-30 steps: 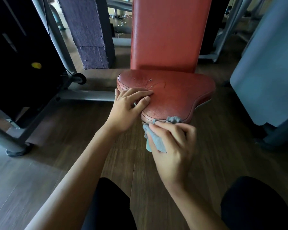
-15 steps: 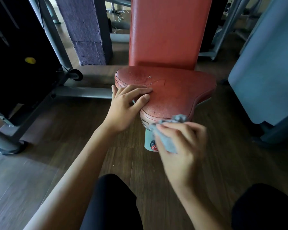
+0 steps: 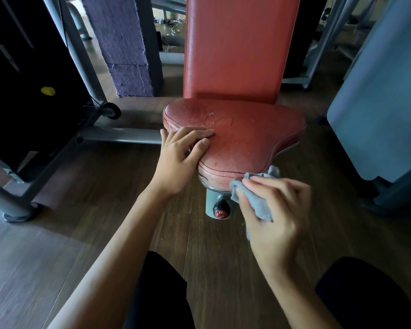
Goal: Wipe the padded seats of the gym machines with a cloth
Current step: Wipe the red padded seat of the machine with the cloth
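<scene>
Head view: my right hand [image 3: 274,217] is gripping the cloth [image 3: 259,200] against the seat's [image 3: 242,141] front edge; my left hand [image 3: 180,157] is resting open, fingers spread, on its left side.

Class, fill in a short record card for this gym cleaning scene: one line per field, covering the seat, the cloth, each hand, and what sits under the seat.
seat: red padded seat, worn surface, upright red backrest behind it
cloth: grey-blue cloth, bunched, pressed at the seat's front edge
right hand: right hand grips the cloth
left hand: left hand rests flat on the seat's left side, holding nothing
under seat: grey post with a red-faced knob
floor: dark wood floor
</scene>
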{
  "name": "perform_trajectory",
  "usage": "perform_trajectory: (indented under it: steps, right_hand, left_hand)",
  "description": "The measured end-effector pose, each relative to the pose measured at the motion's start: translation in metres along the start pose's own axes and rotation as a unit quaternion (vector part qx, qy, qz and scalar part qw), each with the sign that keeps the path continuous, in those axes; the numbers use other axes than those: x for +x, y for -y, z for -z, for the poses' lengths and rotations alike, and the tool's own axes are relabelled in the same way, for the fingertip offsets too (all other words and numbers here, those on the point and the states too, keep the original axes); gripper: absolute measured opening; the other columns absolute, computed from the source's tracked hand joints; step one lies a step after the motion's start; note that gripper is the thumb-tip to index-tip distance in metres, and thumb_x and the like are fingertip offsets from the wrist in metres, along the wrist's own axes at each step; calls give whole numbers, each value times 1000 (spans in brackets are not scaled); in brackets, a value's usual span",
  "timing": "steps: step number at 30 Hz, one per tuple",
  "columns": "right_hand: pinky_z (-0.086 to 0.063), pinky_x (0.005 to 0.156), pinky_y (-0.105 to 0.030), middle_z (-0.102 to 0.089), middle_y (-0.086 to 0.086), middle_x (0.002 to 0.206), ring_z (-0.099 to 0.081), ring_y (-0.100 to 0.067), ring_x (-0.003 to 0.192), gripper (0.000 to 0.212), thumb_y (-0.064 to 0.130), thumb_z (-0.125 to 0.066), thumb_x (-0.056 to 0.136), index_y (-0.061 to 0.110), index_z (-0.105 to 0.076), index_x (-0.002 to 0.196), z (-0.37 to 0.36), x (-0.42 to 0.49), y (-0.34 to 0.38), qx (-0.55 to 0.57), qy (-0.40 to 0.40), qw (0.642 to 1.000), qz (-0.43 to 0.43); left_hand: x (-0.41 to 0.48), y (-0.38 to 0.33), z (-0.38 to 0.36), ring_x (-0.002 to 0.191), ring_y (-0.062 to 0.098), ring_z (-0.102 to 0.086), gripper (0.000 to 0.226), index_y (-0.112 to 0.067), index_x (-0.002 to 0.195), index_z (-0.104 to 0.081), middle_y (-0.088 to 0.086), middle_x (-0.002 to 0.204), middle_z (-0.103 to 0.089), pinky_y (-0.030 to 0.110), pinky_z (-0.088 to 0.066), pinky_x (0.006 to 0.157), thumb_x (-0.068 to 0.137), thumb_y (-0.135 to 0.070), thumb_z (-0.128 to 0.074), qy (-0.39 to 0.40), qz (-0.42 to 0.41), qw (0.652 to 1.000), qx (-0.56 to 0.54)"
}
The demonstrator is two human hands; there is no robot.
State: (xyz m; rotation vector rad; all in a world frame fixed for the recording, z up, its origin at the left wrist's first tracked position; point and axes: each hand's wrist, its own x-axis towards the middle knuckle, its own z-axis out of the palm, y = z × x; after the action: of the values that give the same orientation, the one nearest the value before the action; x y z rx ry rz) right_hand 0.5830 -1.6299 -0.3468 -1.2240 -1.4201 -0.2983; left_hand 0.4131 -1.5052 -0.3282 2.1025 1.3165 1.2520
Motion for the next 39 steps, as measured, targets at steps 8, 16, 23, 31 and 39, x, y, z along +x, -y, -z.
perform_trajectory:
  steps: [8, 16, 23, 31, 39]
  right_hand:
    - [-53, 78, -44, -74, 6, 99, -61, -27, 89, 10, 21, -80, 89, 13, -80, 93, -15, -2, 11, -2, 19, 998, 57]
    - [-50, 89, -30, -73, -1, 98, -57, -25, 93, 10, 13, -82, 86, 7, -79, 94, -10, -10, 10, -7, 6, 1000, 0]
    - [-51, 91, -32, -72, 3, 105, -61, -24, 102, 15, 17, -78, 87, 9, -78, 99, 21, -7, -3, 12, 10, 996, -85]
    - [-56, 85, -46, -71, 4, 109, -66, -21, 106, 19, 13, -77, 89, 19, -72, 106, 41, 6, -29, 66, 27, 990, -123]
    - [-57, 87, -36, -71, 1, 106, -69, -18, 102, 16, 6, -75, 89, 10, -73, 104, 43, 8, -62, 183, 71, 968, -158]
  left_hand:
    - [0, -3, 2, 117, -2, -46, 43, -33, 123, -71, -22, 127, -61, 56, -21, 116, 99, -50, -39, 6, -3, 1000, 21]
    - [-2, -3, 1, 119, -2, -45, 43, -33, 124, -70, -21, 129, -61, 58, -22, 116, 101, -47, -37, -1, -6, 999, 31]
    - [3, -14, 7, 115, 7, -51, 35, -33, 114, -72, -21, 119, -63, 33, -2, 122, 96, -43, -43, 18, -10, 999, 42]
    - [6, -26, -1, 116, 12, -57, 29, -25, 106, -75, -13, 114, -67, 56, -21, 120, 97, -36, -50, 37, -50, 997, 38]
    - [3, -44, 4, 117, 4, -60, 26, -18, 107, -77, -10, 116, -70, 9, -7, 112, 95, -30, -57, 40, -57, 994, 82]
